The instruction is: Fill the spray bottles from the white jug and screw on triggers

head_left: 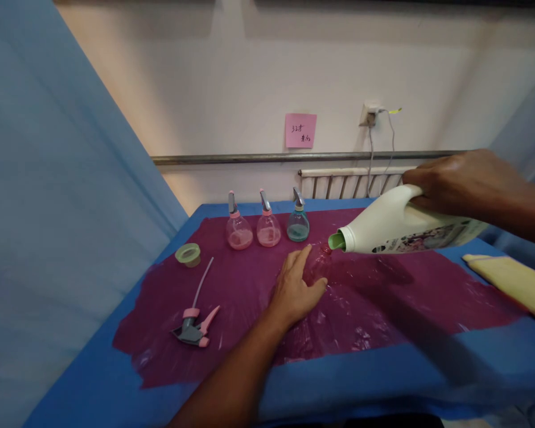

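My right hand (461,181) grips the handle of a large cream-coloured detergent jug (383,223). The jug is tipped to the left, its green spout at the mouth of a clear pinkish spray bottle (320,263) without its top. I cannot make out whether liquid is flowing. Around the lower part of that bottle, my left hand (294,290) holds it with thumb and fingers. A grey and pink spray head (191,328) with its dip tube lies to the left. Beyond it sits a small greenish cap or cup (188,255).
Two spray bottles with pink liquid (239,235) (268,233) and one with teal liquid (298,229) stand at the back. Dark red plastic sheeting (249,321) covers part of the blue table (339,380). A folded yellow cloth (512,282) lies right; a blue curtain (49,208) hangs left.
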Demonstrator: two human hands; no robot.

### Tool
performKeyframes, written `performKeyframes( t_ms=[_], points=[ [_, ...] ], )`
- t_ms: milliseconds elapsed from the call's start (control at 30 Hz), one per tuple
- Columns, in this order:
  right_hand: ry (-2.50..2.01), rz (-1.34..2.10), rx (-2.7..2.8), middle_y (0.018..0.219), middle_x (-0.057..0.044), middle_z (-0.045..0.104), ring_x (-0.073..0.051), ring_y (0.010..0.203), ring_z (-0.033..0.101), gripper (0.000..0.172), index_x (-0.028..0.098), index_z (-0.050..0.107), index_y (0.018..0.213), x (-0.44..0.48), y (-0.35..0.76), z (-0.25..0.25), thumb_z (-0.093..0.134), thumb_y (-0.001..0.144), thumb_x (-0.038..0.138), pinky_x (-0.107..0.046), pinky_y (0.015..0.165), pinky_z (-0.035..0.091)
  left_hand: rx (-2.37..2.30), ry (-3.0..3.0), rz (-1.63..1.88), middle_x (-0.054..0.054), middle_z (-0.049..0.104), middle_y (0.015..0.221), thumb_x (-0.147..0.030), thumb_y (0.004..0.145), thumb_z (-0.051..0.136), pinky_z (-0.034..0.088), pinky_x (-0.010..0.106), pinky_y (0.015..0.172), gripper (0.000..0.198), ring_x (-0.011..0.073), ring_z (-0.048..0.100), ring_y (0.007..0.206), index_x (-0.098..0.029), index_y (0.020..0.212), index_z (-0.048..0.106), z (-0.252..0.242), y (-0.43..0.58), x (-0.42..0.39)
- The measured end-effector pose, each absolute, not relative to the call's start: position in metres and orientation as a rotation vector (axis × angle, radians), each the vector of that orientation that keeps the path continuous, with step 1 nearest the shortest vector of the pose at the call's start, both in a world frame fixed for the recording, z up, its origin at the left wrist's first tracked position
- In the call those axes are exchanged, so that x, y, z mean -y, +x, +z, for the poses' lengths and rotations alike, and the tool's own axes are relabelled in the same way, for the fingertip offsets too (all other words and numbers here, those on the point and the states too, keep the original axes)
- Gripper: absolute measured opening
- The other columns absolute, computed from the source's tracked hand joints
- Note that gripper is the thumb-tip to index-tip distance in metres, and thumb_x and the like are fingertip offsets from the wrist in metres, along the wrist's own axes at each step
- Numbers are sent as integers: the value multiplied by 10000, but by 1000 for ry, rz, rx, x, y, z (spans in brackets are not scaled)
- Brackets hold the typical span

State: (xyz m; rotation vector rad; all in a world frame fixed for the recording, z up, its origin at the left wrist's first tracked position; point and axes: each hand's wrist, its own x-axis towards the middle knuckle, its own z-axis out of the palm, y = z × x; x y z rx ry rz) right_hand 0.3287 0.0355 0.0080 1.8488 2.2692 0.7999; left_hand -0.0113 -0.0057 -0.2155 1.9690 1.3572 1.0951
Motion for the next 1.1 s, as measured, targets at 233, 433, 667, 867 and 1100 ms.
performKeyframes(
  t_ms=[233,433,667,867,1100],
  points=[
    [1813,881,-2294,1043,-14,852,-298,853,742,162,339,726,953,-38,331,8,604,879,414,-362,597,291,-1358,1972,1098,94,598,1628,-302,890,804,438,523,1357,845,317,577,1540,-302,1686,520,-215,-11,6],
    [1835,871,-2313,1018,-43,834,-271,812,708,184,336,734,941,-39,329,10,588,874,426,-363,608,274,-1348,1977,1102,92,605,1621,-308,893,810,441,525,1355,843,318,584,1534,-307,1684,521,-216,-11,6],
    [1865,821,-2299,998,-46,824,-269,772,677,125,334,721,891,-37,323,16,620,857,400,-368,626,274,-1347,1963,1104,89,600,1623,-296,886,811,430,523,1366,845,319,576,1541,-314,1681,527,-215,-11,6],
    [1849,818,-2292,993,-45,817,-267,756,666,112,336,710,902,-35,318,18,611,874,379,-375,630,274,-1351,1972,1100,99,600,1623,-296,891,802,435,526,1359,839,321,577,1535,-290,1685,528,-217,-12,5],
    [1843,853,-2242,887,-45,787,-251,690,613,88,332,700,881,-33,311,23,617,865,357,-380,605,276,-1354,1972,1097,84,605,1621,-292,889,811,438,517,1361,843,317,581,1535,-324,1684,531,-215,-12,6]
  ],
)
